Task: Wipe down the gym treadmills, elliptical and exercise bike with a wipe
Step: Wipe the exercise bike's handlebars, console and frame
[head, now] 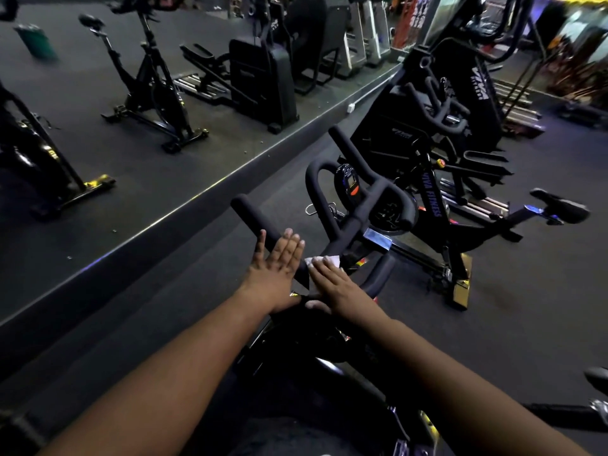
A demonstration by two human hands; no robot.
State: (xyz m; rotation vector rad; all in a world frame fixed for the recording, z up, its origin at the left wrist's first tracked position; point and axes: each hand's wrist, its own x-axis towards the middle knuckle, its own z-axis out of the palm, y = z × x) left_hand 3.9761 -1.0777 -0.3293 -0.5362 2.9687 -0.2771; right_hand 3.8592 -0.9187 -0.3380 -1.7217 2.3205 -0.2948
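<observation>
We find the left hand (275, 265) flat with straight fingers against the exercise bike's handlebar (263, 223) — holding nothing. The right hand (332, 282) lies beside it with extended fingers pressing the white wipe (320, 261) onto the same bar — a second bike (460, 205) stands just beyond.

Both bare forearms reach forward from the bottom of the view and converge toward the middle. The left hand (275, 262) lies flat with its back up, fingers straight and held close together, thumb spread out to the left side. The right hand (332, 282) sits just beside it, also back up, with its fingers stretched forward and pressing down flat, thumb tucked toward the left wrist. The two hands nearly touch at their inner edges.
</observation>
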